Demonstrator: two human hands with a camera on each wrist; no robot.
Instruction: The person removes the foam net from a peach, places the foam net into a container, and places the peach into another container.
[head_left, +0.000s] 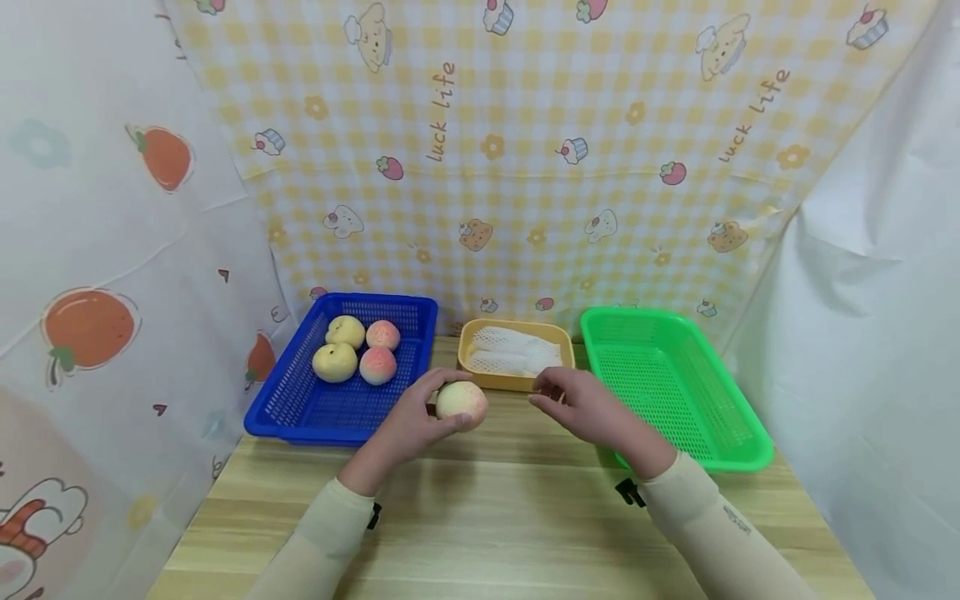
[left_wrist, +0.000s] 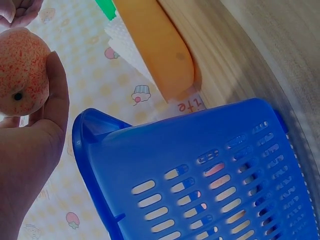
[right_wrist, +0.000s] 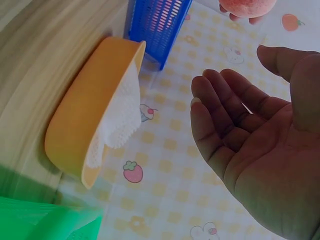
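My left hand [head_left: 420, 419] grips a pale peach with a pink blush [head_left: 462, 405], held above the wooden table in front of the yellow tray [head_left: 517, 382]. In the left wrist view the same peach [left_wrist: 22, 72] shows red speckles and a dark spot at one end. Facing it, my right hand [head_left: 581, 404] holds nothing; its fingers are loosely bent, palm turned toward the peach. The right wrist view shows this hand [right_wrist: 250, 135] with thumb and fingers apart. White foam net sleeves [head_left: 513, 350] lie in the yellow tray.
A blue basket [head_left: 281, 417] at the left holds two yellow fruits [head_left: 335, 362] and two pink peaches [head_left: 378, 365]. The green basket [head_left: 750, 433] stands at the right, partly behind the right forearm. A patterned cloth [head_left: 525, 192] hangs behind the table [head_left: 495, 517].
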